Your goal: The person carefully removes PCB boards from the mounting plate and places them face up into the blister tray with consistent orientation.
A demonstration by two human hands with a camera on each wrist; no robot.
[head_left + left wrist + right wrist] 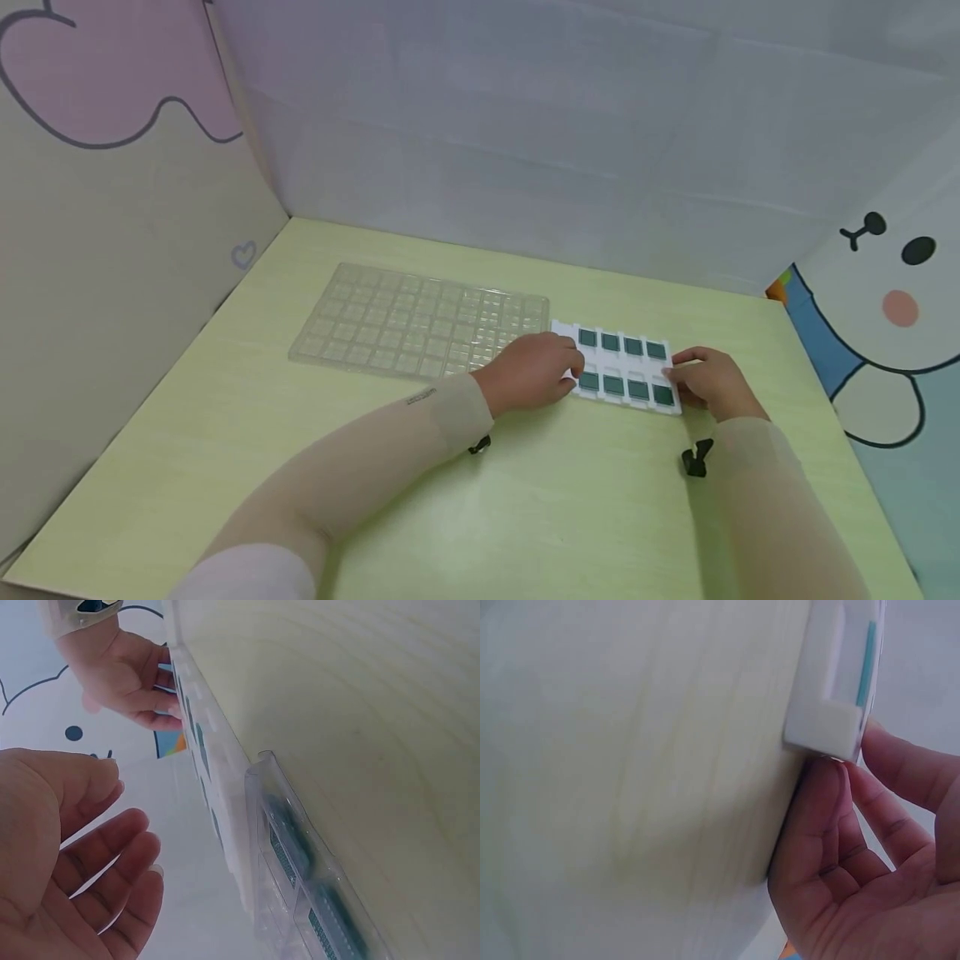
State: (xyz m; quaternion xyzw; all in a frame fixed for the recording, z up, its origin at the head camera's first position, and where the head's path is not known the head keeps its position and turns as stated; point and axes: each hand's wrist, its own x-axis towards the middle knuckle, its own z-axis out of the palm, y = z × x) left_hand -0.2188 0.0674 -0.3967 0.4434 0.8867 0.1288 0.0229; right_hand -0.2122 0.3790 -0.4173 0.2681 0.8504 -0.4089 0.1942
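A white tray [617,364] lies at the right of the table, with two rows of rectangular dark green pieces [633,346] in its slots. My left hand [534,367] is over the tray's left end. In the left wrist view its fingers [142,851] are loosely bent, apart from the thumb, with nothing between them. At the tray's right end my right hand [708,383] holds the short edge, thumb [900,765] at the upper rim and fingertips against the side. A clear compartment tray [405,321] adjoins the white tray's left end; green pieces [289,832] show in its corner.
The pale yellow table [562,500] ends at a white back wall [525,142]. Decorated panels stand at both sides, the right one with a cartoon animal [885,292]. A black clip [697,458] is by the right sleeve.
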